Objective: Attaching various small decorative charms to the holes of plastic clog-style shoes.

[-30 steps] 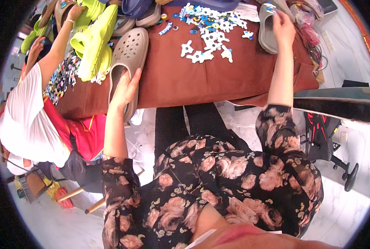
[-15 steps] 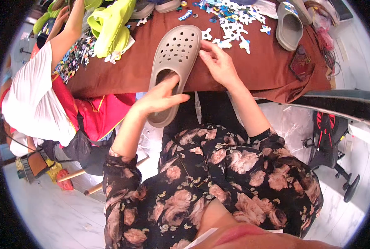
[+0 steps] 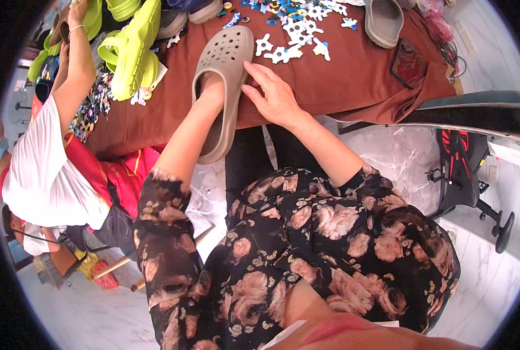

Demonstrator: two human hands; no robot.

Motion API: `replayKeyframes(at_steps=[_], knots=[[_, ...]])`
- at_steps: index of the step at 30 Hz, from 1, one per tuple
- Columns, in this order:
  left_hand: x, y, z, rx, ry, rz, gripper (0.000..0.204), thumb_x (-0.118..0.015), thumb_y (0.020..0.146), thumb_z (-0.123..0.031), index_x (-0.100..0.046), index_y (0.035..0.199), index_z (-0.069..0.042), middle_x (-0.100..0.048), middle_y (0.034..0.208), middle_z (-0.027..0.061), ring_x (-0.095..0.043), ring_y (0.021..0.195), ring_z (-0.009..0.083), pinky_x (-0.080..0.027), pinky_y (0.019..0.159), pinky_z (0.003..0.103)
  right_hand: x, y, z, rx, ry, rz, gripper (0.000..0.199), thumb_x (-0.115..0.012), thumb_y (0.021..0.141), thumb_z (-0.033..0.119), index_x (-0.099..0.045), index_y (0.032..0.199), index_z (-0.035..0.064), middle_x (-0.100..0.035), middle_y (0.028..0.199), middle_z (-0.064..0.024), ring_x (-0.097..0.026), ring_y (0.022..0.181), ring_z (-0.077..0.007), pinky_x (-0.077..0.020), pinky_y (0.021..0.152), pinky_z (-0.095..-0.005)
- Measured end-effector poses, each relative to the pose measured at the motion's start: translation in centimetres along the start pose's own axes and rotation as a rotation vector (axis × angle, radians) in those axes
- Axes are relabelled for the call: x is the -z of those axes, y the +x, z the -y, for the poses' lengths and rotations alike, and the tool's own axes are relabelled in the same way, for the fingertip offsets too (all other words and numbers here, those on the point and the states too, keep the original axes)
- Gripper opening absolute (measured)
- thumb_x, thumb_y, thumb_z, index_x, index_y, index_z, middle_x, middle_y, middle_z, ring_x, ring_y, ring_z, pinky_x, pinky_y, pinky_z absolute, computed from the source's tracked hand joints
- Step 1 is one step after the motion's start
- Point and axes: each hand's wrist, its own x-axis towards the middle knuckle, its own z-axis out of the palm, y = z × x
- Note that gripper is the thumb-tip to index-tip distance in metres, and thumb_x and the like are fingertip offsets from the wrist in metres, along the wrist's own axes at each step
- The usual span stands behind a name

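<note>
A grey perforated clog (image 3: 228, 64) lies at the near edge of the table with the brown cloth (image 3: 341, 81), its heel hanging over the edge. My left hand (image 3: 212, 88) is pushed inside the clog's opening, fingers hidden. My right hand (image 3: 274, 93) rests against the clog's right side, thumb and fingers pressing on it. Several small white and blue charms (image 3: 295, 29) are scattered just beyond the clog.
A second grey clog (image 3: 384, 20) lies at the far right of the table, a dark phone (image 3: 407, 58) near it. Lime-green clogs (image 3: 133, 49) are piled at the left. A person in a white shirt (image 3: 44, 169) works at my left. A black chair base (image 3: 476, 186) stands at the right.
My left hand has gone into the clog, which shifted toward me. My right hand came back from the far clog and settled on this clog's side.
</note>
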Motion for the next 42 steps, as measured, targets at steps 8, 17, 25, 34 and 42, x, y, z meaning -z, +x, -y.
replayKeyframes(at_steps=[8, 17, 25, 34, 42], knots=[[-2.2, 0.5, 1.8, -0.052, 0.188, -0.095, 0.045, -0.046, 0.082, -0.017, -0.041, 0.125, -0.004, -0.039, 0.13, 0.0159, -0.035, 0.122, 0.0292, -0.026, 0.101, 0.037, 2.0, 0.8, -0.9, -0.132, 0.076, -0.076, 0.018, -0.06, 0.079, 0.019, -0.066, 0.09, 0.006, -0.064, 0.081, -0.0081, -0.06, 0.079, -0.0189, -0.0473, 0.069, -0.0301], [-3.4, -1.9, 0.7, 0.023, 0.389, -0.059, 0.047, -0.033, 0.088, -0.027, -0.034, 0.132, -0.012, -0.028, 0.139, 0.0081, -0.026, 0.127, 0.0234, -0.018, 0.106, 0.036, 4.7, 3.4, -5.1, 0.112, -0.523, 0.016, 0.03, -0.067, 0.07, 0.02, -0.062, 0.097, 0.0087, -0.059, 0.097, -0.0043, -0.047, 0.095, -0.0245, -0.0404, 0.082, -0.035], [-3.4, -1.7, -0.5, 0.055, 0.299, -0.108, 0.046, -0.033, 0.088, -0.027, -0.034, 0.132, -0.012, -0.028, 0.138, 0.0081, -0.026, 0.127, 0.0234, -0.019, 0.106, 0.036, 5.9, 5.5, -6.1, -0.042, -0.448, -0.238, 0.015, -0.057, 0.08, 0.021, -0.064, 0.081, 0.0076, -0.061, 0.077, -0.0114, -0.053, 0.082, -0.0301, -0.0416, 0.072, -0.0404], [-4.3, 0.1, -2.1, 0.091, 0.204, -0.079, 0.045, -0.029, 0.09, -0.028, -0.034, 0.132, -0.013, -0.027, 0.139, 0.0062, -0.026, 0.127, 0.0215, -0.019, 0.105, 0.035, 4.0, 5.8, -0.7, -0.329, 0.197, -0.273, 0.024, -0.053, 0.086, 0.024, -0.062, 0.09, 0.002, -0.061, 0.078, -0.0015, -0.052, 0.069, -0.0078, -0.0405, 0.064, -0.021], [-3.5, 0.6, -3.8, 0.127, 0.11, -0.084, 0.045, -0.027, 0.091, -0.029, -0.033, 0.132, -0.013, -0.026, 0.14, 0.006, -0.025, 0.128, 0.0205, -0.019, 0.105, 0.035, 3.1, 5.1, -1.3, -0.081, -0.066, -0.458, 0.018, -0.057, 0.08, 0.021, -0.06, 0.079, 0.0033, -0.056, 0.076, -0.0097, -0.051, 0.076, -0.0249, -0.0412, 0.068, -0.0345]])
